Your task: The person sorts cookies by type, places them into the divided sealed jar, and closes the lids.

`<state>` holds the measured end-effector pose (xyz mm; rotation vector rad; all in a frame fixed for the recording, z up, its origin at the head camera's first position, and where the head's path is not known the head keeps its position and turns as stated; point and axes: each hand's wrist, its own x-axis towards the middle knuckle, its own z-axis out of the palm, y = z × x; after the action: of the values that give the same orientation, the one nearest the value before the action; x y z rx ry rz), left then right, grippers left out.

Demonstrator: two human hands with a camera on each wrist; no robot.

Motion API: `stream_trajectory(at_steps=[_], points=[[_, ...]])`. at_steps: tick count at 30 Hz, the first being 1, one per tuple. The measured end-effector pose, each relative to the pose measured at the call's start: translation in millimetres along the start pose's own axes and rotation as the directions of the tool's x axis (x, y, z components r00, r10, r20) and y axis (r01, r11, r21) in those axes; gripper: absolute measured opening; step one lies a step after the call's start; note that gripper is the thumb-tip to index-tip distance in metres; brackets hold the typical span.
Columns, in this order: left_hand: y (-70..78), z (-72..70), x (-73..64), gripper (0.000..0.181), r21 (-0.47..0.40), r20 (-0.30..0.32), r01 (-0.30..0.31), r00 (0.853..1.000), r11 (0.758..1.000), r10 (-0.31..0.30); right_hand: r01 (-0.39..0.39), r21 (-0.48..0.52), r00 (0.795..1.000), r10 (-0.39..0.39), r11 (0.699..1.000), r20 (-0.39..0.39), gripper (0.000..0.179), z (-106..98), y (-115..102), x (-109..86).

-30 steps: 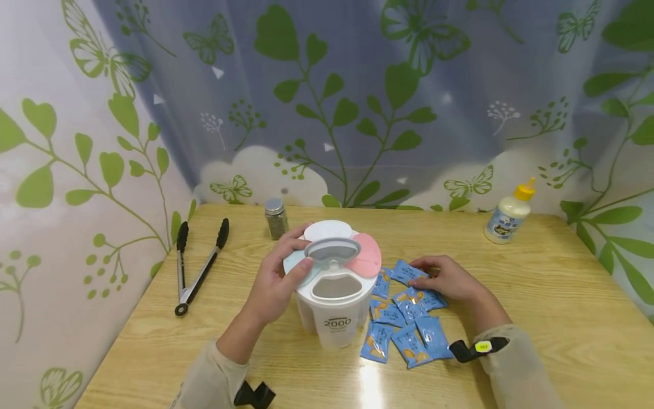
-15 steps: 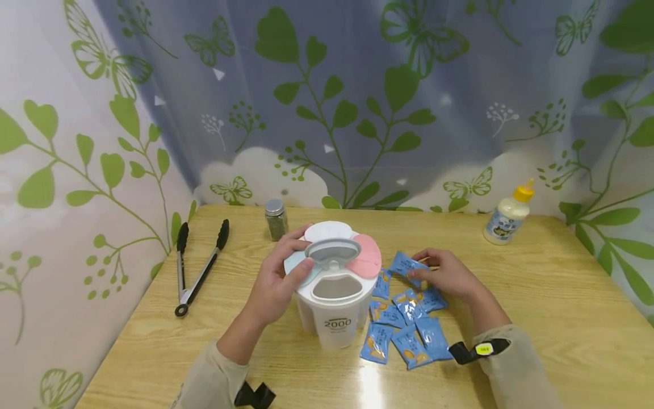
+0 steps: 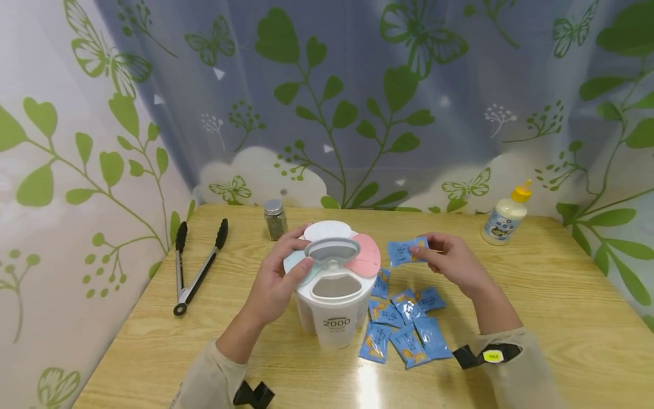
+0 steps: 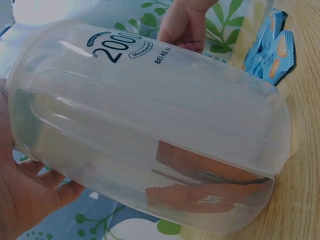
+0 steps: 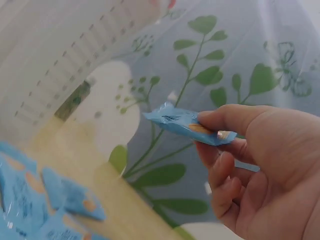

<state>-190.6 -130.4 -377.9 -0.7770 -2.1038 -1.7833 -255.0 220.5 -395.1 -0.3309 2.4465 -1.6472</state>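
Here the left hand (image 3: 276,284) grips a container (image 3: 336,324) (tongs (image 3: 201,275), jar (image 3: 276,223), loose packets (image 3: 407,307) around); the right hand (image 3: 456,262) pinches another packet (image 3: 401,253).

1. Head view bright; white glare on counter (image 3: 572,318), nearside of left grip (image 3: 276,287) and right grip (image 3: 452,261).
2. Left wrist view dimmer, greyish; shine on container (image 4: 210,110).
3. Right wrist view hazy; packets (image 5: 25,200) left of right grip blurred.

Blue packet (image 3: 402,252) pinched midair near upright white container (image 3: 337,329), grey flap (image 3: 332,249) open.
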Motion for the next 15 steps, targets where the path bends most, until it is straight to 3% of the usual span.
stream_trajectory(at_steps=[5,9,12,15], points=[[-0.5,-0.2,-0.3,0.019,-0.002,0.001,0.006,1.000,1.000,-0.006,0.073,0.108,0.997,-0.068,0.991,-0.047,0.017,-6.2,-15.9,-10.5],[-1.7,-0.3,-0.7,0.020,0.000,0.004,0.004,1.000,1.000,-0.004,0.123,0.135,0.991,-0.116,0.983,-0.063,0.004,-8.2,-33.3,-22.3],[-1.2,-0.2,-0.1,0.020,-0.001,0.004,0.001,1.000,1.000,-0.001,0.173,0.147,0.984,-0.163,0.974,-0.077,0.006,-5.4,-48.1,-32.7],[0.1,-0.2,0.6,0.020,-0.004,0.005,0.000,1.000,1.000,0.000,0.264,0.194,0.964,-0.249,0.945,-0.097,0.009,2.3,-61.9,-42.9]])
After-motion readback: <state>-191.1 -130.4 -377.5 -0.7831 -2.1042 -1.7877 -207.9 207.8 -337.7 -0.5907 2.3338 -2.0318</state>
